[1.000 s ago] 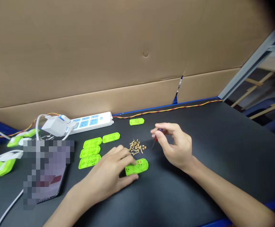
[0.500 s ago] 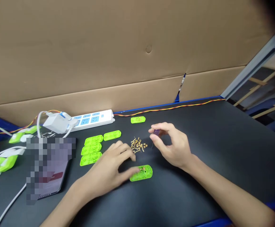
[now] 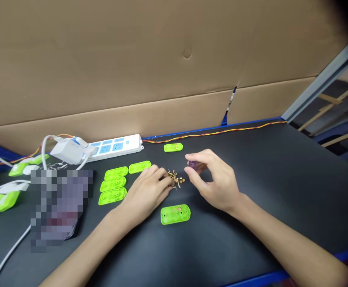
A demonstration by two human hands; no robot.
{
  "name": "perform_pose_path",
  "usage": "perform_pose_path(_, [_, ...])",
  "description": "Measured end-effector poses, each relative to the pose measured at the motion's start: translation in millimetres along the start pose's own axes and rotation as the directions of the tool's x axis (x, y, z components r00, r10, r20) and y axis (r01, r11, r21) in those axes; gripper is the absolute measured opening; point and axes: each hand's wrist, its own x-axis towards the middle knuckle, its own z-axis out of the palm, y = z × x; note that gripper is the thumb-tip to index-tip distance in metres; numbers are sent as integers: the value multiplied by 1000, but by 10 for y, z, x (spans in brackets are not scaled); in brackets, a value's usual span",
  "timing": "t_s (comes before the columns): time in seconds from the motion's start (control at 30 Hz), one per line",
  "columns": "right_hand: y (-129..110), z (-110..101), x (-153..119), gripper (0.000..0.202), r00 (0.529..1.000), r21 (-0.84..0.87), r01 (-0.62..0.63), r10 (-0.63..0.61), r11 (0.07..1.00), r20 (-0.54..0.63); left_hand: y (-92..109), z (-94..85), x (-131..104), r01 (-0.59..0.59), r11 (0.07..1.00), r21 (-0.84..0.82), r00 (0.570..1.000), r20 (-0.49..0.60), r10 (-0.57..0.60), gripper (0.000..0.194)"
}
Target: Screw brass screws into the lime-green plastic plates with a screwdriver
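Observation:
My left hand reaches into a small pile of brass-coloured metal parts, its fingers bent and closed at the pile's left side. Whatever is between those fingertips is hidden. Between thumb and fingers of my right hand is a small dark purple piece, held just above the table to the right of the pile. Nearest to me lies a bright green plastic shell, open side up, with a small brass part seated near its top edge.
Several similar green shells lie left of my left hand, and another green shell sits behind the pile. A white power strip with plugged-in chargers stands at the back. A phone-like dark slab, partly pixelated, and white-green pieces are at left.
My left hand has moved from the near green shell up to the brass pile, and its fingers have closed. The right hand still holds the purple piece, turned slightly.

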Motion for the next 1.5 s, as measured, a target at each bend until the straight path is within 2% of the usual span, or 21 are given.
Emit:
perform_pose_path(0.17, [6,-14,3,31,1000,-19,-8,8,1000,-2,-31,-45,5,43,998,-50,998,44,-40,22])
perform_pose_path(0.33, [9,-2,-15,37,993,22,33,-30,999,-117,-36,-72,26,65,995,-81,995,81,-59,20])
perform_pose_path(0.43, [20,23,-44,41,985,79,11,3,997,-172,-38,-75,26,66,994,-85,996,60,-61,21])
perform_pose_path(0.63, [43,82,-83,37,987,179,-59,85,982,-139,-58,-93,-102,43,994,-103,999,-11,-44,22])
perform_pose_path(0.83, [42,128,-94,37,986,170,-65,90,983,-140,-12,-39,-260,85,977,-198,996,38,-79,15])
perform_pose_path(1.17, [65,94,-102,40,983,89,-71,85,994,-165,-3,32,-313,149,905,-398,989,46,-142,7])
perform_pose_path(1.5, [78,114,-102,38,985,96,-78,92,992,-144,5,0,-333,182,888,-422,983,59,-173,6])
